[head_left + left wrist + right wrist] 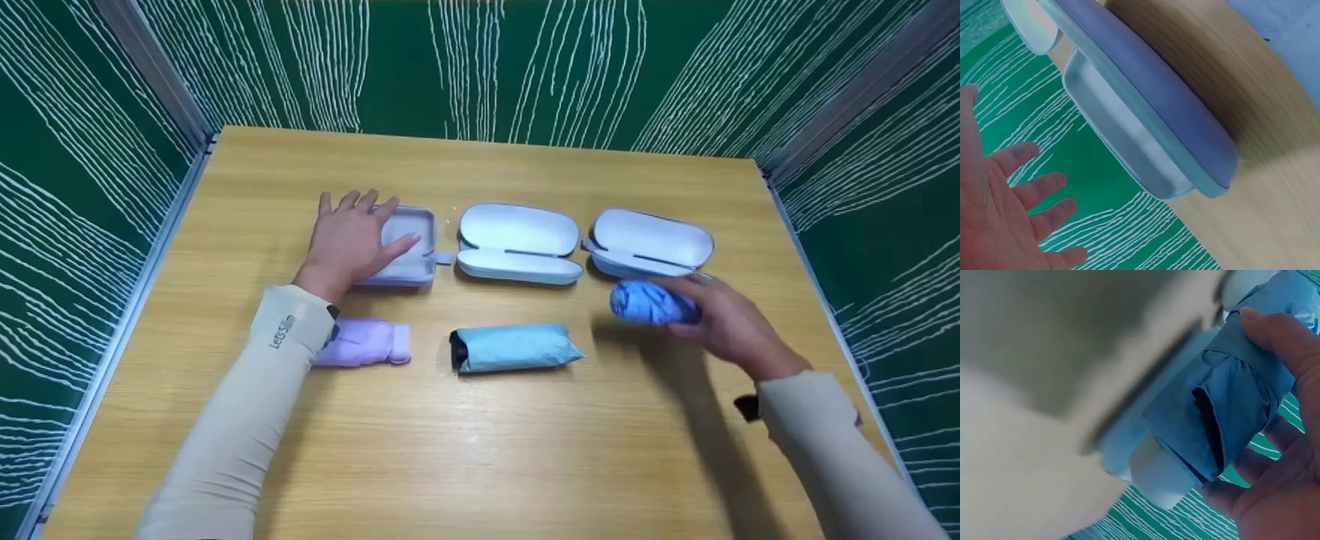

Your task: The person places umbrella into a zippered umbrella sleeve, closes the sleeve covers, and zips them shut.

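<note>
My left hand [346, 244], fingers spread, is over the left purple case [412, 232], which stands open. The left wrist view shows the fingers [1053, 219] apart from that case. In my right hand [727, 326] is a bundled blue folding umbrella [646, 302], held above the table just in front of the right case [652, 236]. Thumb and fingers are on opposite sides of the umbrella [1235, 382] in the right wrist view. The right case is open, its front partly hidden by this hand.
Between the outer cases stands an open light-blue case [519, 229]. A turquoise folded umbrella [517, 349] lies in front of it. To its left lies a purple folded umbrella [367, 343], partly behind my left sleeve. Green, white-streaked walls [405, 67] enclose the wooden table [465, 450].
</note>
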Available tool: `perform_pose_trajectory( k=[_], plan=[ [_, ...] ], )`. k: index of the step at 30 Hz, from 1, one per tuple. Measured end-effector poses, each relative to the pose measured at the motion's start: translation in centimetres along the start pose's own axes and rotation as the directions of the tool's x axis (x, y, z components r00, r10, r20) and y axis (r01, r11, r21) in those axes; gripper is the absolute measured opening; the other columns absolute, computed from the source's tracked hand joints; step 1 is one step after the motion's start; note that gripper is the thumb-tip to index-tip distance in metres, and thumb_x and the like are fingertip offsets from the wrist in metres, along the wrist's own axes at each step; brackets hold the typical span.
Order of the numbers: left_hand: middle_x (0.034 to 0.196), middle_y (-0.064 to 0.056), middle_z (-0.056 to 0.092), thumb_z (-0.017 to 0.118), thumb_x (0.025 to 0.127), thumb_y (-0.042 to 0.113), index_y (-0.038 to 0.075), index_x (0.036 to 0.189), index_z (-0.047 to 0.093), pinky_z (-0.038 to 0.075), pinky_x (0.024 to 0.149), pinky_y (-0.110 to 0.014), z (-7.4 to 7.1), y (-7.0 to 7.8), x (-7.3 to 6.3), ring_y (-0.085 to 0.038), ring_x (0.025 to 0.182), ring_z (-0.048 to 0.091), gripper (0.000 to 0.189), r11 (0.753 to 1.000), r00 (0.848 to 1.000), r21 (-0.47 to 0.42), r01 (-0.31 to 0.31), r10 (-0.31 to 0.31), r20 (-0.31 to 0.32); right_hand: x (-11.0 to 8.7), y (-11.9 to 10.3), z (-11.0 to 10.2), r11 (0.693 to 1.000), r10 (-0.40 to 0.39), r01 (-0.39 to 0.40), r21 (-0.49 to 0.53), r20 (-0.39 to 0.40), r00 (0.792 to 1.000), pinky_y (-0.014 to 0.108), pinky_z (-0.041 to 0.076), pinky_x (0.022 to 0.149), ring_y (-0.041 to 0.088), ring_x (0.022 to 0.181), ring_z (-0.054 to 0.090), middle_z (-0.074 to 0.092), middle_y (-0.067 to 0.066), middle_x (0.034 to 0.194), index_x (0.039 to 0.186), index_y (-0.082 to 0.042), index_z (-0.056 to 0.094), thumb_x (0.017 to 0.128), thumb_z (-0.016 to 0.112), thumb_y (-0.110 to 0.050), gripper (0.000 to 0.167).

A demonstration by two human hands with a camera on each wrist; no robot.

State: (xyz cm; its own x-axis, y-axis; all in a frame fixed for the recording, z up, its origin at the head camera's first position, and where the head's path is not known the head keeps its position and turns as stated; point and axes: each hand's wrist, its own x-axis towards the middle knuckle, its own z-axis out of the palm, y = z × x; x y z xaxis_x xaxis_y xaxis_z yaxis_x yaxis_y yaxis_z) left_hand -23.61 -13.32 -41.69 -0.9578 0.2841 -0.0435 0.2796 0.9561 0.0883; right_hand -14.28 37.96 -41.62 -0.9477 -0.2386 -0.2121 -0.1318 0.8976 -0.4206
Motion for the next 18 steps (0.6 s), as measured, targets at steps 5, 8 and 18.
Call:
perform_pose_trajectory(
  k=[5,8,18],
  plan=[
    [0.165,-0.017,0.032,0.035,0.097,0.077,0.019,0.162,0.036,0.006,0.120,-0.069,-0.4,0.5,-0.3,-0.042,0.152,0.025,0.087,1.000,1.000,0.009,-0.011,0.011,0.003,2.7,-0.9,-2.4,1.000,0.011,-0.012,-0.017,-0.039,0.999,0.076,0.032,0.106,0.050,0.134,0.039,0.043,0.022,0.152,0.153,-0.028,0.051,0.093,0.079,-0.019,0.067],
    [0.166,-0.017,0.031,0.034,0.097,0.077,0.019,0.162,0.035,0.005,0.120,-0.068,-0.6,0.7,-0.5,-0.041,0.153,0.024,0.087,1.000,1.000,0.007,-0.013,0.013,0.004,4.6,-1.2,-3.4,0.999,0.042,-0.044,-0.028,-0.051,0.998,0.078,0.032,0.104,0.053,0.135,0.036,0.040,0.025,0.155,0.155,-0.029,0.046,0.094,0.078,-0.024,0.069],
    [0.166,-0.015,0.031,0.037,0.097,0.076,0.021,0.162,0.035,0.009,0.120,-0.068,-1.2,1.5,-0.9,-0.040,0.152,0.025,0.086,1.000,0.999,0.001,-0.023,0.023,-0.024,9.5,-0.6,-3.3,0.990,0.132,-0.131,-0.060,0.016,0.991,0.081,0.033,0.100,0.057,0.132,0.031,0.035,0.029,0.154,0.156,-0.025,0.038,0.094,0.077,-0.013,0.074]
  ],
)
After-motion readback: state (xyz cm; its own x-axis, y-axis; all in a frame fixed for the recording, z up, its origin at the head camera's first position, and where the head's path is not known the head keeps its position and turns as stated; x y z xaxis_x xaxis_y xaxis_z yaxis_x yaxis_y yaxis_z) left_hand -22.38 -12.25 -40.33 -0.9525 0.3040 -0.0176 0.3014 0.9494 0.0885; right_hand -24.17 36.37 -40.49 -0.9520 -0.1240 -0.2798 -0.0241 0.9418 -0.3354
